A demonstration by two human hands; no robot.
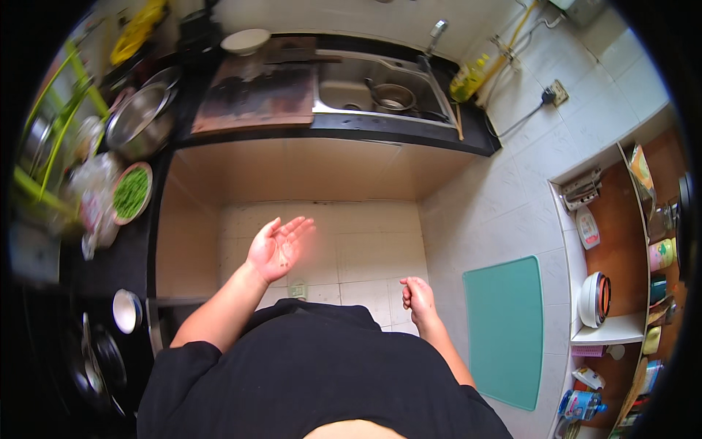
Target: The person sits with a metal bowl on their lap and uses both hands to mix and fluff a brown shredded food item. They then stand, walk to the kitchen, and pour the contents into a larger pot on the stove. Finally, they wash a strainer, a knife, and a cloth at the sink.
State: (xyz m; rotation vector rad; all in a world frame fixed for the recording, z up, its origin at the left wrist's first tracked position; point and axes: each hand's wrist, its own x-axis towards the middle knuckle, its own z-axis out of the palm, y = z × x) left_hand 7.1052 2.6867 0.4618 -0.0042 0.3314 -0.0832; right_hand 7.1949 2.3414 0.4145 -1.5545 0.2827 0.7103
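In front of my body, palm turned up, my left hand (280,250) is open with its fingers stretched out. A few tiny specks dot the palm; they are too small to name. My right hand (418,298) is held lower and to the right, its fingers curled closed, and whatever they may hold is hidden. Both hands are in the air, apart from each other and from the counter. On the counter to the left sits a bowl of chopped green vegetable (131,193), with a large metal basin (139,123) behind it.
Ahead, a wooden cutting board (252,102) lies beside the sink (344,80), which holds a metal pan (393,96). A small white bowl (127,312) stands at the left counter's edge. To the right are a green panel (504,329) and shelves (607,331) of containers.
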